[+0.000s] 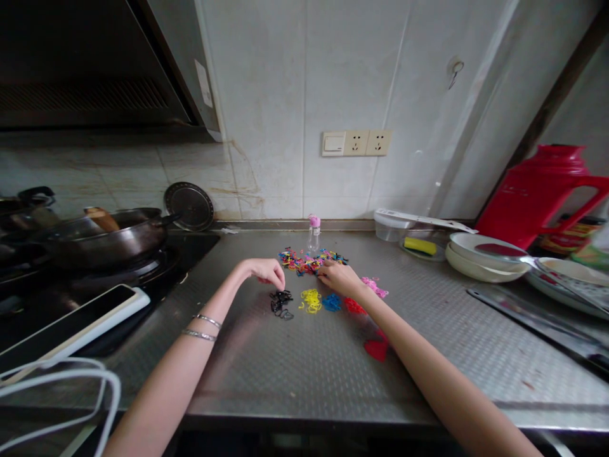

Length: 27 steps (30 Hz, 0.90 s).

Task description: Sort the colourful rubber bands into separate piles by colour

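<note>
A mixed heap of small coloured rubber bands (311, 260) lies on the steel counter (304, 362) near the wall. In front of it sit sorted little piles: black (281, 303), yellow (311, 300), blue (332, 303), red (354, 306) and pink (375, 287). My left hand (264, 271) hovers just above the black pile, fingers curled downward in a pinch; what they hold is too small to make out. My right hand (337, 277) rests at the heap's near edge, fingers bent and pressed into the bands. A small clear bottle with a pink cap (313, 232) stands behind the heap.
A wok (102, 238) sits on the stove at left, with a phone (71, 327) and white cable (57, 381) near the front. At right are a red thermos jug (542, 190), stacked white bowls (485, 257), a sponge dish (421, 246) and a knife (537, 320). A red heart-shaped item (375, 349) lies under my right forearm.
</note>
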Each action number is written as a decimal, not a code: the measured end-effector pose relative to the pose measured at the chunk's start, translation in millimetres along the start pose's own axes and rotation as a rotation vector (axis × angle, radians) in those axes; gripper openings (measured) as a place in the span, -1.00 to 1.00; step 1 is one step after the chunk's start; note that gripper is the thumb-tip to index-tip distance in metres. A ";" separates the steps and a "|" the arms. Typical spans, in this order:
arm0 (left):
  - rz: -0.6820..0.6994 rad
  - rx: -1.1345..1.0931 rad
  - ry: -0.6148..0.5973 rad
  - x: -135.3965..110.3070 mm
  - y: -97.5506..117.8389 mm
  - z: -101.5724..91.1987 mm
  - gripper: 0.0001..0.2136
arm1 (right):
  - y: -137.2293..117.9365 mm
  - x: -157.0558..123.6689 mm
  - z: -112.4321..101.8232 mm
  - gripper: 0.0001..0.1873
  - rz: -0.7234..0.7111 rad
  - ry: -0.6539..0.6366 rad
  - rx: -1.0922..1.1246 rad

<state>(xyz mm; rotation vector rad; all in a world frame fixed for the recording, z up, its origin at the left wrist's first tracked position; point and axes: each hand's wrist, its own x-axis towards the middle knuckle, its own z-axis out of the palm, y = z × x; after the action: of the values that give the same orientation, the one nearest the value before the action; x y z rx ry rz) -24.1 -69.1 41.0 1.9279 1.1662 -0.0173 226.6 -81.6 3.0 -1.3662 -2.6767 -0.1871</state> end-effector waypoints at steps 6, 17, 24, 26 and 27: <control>0.075 -0.015 0.191 13.5 -8.4 0.2 -0.77 | -0.2 4.4 7.6 -0.71 0.042 0.008 -0.043; 0.136 0.093 0.677 66.2 -23.8 30.6 -0.77 | 6.9 7.5 10.5 -0.77 0.078 0.124 0.151; 0.144 0.115 0.694 74.6 -22.7 40.3 -0.79 | 21.2 14.6 13.7 -0.82 0.012 0.337 0.519; 0.125 0.101 0.710 77.0 -24.7 40.7 -0.80 | 22.0 15.8 16.0 -0.82 0.013 0.349 0.551; 0.119 0.091 0.713 77.7 -25.6 40.3 -0.80 | 22.0 16.0 17.1 -0.82 0.016 0.342 0.557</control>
<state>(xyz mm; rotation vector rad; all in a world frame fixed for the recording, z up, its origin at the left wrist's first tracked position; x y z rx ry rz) 16.7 -35.5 -33.3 2.1485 1.5092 0.7456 234.2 -53.1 -9.9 -1.0632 -2.1978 0.2832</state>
